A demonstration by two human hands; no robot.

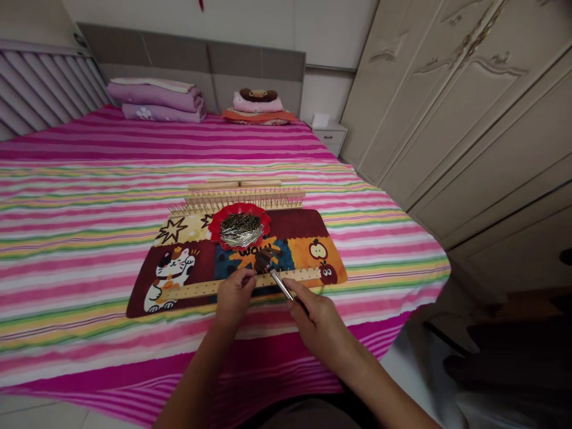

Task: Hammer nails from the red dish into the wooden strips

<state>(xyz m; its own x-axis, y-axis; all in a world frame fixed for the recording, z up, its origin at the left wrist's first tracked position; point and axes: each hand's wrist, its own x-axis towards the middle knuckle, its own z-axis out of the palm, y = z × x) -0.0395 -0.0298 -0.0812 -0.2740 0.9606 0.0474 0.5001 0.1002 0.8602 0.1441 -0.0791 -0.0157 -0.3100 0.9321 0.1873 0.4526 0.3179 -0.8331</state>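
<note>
My right hand (319, 316) grips a hammer (281, 283) with a shiny metal shaft. The dark hammer head (264, 261) is just above a long wooden strip (192, 291) dotted with a row of small marks. Close to that head, my left hand (235, 295) is pinched at the strip; whatever lies between its fingertips is too small to make out. Under the strip lies a patterned mat (299, 226) with a cat and apples. A red scalloped bowl (215, 229) full of metal nails (241, 229) rests on the mat beyond my hands.
Behind the bowl, wooden strips (245, 196) bristle with upright nails, and plain strips (223, 186) lie farther back. All sit on a bed with a striped cover (80, 238). Folded purple bedding (156, 98) and a smaller pile (258, 104) lie by the headboard. A wardrobe (447, 119) stands right.
</note>
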